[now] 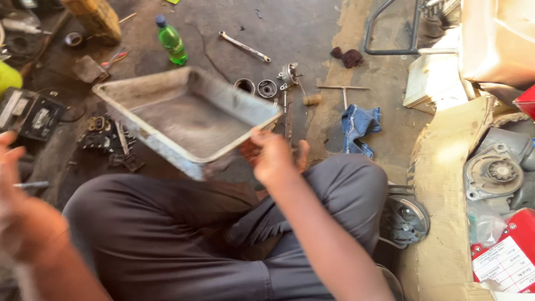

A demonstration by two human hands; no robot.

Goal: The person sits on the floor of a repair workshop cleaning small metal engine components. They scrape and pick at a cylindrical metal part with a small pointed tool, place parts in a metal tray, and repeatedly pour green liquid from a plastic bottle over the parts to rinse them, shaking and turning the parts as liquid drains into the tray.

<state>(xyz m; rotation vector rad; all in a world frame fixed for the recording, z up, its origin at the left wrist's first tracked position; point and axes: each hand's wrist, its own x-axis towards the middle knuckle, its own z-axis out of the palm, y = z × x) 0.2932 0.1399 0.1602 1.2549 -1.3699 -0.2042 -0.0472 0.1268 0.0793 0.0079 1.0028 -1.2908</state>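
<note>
While tilted, metal tray [184, 114] empty, right hand [271, 159] gripping.

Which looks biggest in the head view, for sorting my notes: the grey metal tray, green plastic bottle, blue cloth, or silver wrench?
1. Grey metal tray, though nearest the camera.
2. Blue cloth.
3. Green plastic bottle and silver wrench look alike; unranked.

The metal tray [189, 120] is dull grey, dust-speckled inside. The bottle [171, 40] is bright green with a blue cap — the rag [359, 127] faded denim blue. The trousers [184, 239] are plain dark grey; the box [510, 259] is red with a white label.
</note>
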